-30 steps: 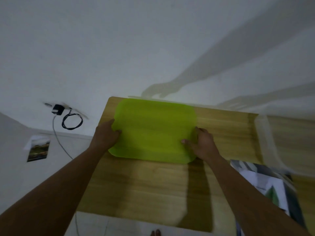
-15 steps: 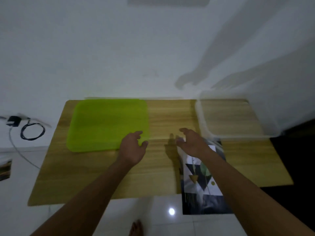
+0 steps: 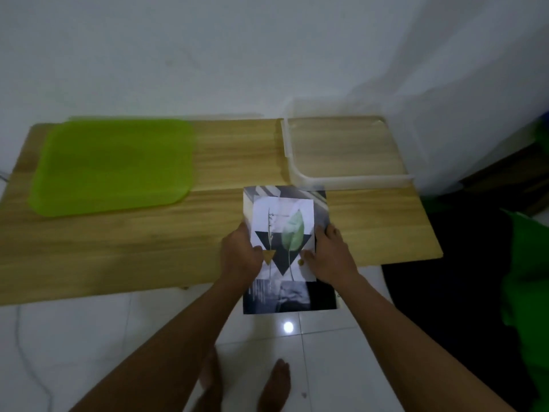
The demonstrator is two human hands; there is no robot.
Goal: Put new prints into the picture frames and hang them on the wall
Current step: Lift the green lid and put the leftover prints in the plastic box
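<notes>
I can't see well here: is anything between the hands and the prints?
Nothing visible. The left hand and right hand already grip the prints by their sides at the table edge. No picture frame is in view.

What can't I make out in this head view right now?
- Head view: how many prints are stacked; the top sheet covers the rest.
- Head view: the grip of the left hand and right hand under the paper; the sheets hide those fingers.
- Head view: green object at the right, cut off by the picture edge.
- Head view: the clear bin, whose far wall blurs into the white wall.
</notes>
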